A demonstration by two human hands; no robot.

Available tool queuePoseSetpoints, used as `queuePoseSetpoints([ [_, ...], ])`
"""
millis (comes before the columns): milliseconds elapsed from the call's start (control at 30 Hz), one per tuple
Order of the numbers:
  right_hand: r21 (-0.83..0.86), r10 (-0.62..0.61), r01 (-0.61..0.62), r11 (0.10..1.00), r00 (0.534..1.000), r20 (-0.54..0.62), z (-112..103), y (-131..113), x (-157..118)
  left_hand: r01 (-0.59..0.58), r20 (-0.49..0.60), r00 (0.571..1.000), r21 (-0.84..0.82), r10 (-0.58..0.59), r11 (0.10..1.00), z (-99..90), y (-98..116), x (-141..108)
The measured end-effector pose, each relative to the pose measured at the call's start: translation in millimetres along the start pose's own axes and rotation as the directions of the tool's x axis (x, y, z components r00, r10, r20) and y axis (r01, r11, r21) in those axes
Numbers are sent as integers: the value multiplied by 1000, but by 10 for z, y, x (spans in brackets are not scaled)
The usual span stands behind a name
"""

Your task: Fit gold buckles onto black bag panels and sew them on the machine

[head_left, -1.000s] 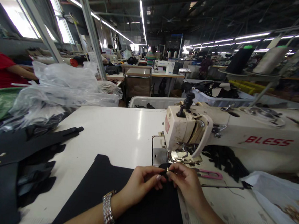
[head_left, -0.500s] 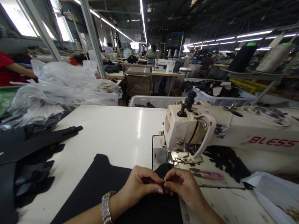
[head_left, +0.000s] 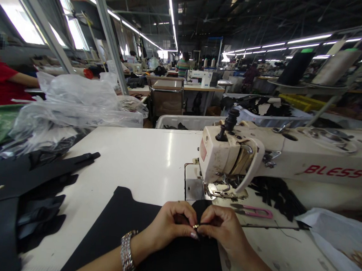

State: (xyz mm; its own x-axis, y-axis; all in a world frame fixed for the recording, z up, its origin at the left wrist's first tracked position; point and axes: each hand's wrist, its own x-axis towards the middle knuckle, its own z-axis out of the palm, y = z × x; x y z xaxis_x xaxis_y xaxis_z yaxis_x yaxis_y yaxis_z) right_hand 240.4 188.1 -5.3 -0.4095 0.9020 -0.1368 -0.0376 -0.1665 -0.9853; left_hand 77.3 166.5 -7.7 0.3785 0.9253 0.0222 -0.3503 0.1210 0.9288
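Note:
A large black panel point(head_left: 126, 226) lies flat at the front of the white table, under both hands. My left hand point(head_left: 175, 223), with a metal watch at the wrist, pinches a small gold-coloured metal piece point(head_left: 196, 226) from the left. From the right, my right hand point(head_left: 221, 226) closes thumb and finger at the same piece, against a narrow black part of the panel. The fingertips of both hands nearly meet. Just beyond them is the sewing machine point(head_left: 219, 154), its needle area above a metal plate.
Pink-handled snips point(head_left: 256, 211) and black strips point(head_left: 280, 196) lie right of the machine head. A white bag point(head_left: 331, 230) with gold-coloured pieces is at far right. Stacked black pieces point(head_left: 6, 182) and plastic bags point(head_left: 79, 96) fill the left. A person in red point(head_left: 3, 81) stands far left.
The gold-coloured piece has tilted and moved slightly down and left between my fingertips, showing more of itself. My right fingers have shifted a little. The red-sleeved arm at far left has drawn back slightly.

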Motion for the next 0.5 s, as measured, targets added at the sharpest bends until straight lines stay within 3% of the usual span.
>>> queuePoseSetpoints([
  [200, -87, -27, 28, 996, 1000, 7, -10, -44, -10, -43, -60, 997, 22, 45, 999, -7, 19, -10],
  [500, -348, -229, 183, 919, 968, -98, 51, 25, -49, 32, -312, 948, 283, 61, 959, -16, 28, -5],
])
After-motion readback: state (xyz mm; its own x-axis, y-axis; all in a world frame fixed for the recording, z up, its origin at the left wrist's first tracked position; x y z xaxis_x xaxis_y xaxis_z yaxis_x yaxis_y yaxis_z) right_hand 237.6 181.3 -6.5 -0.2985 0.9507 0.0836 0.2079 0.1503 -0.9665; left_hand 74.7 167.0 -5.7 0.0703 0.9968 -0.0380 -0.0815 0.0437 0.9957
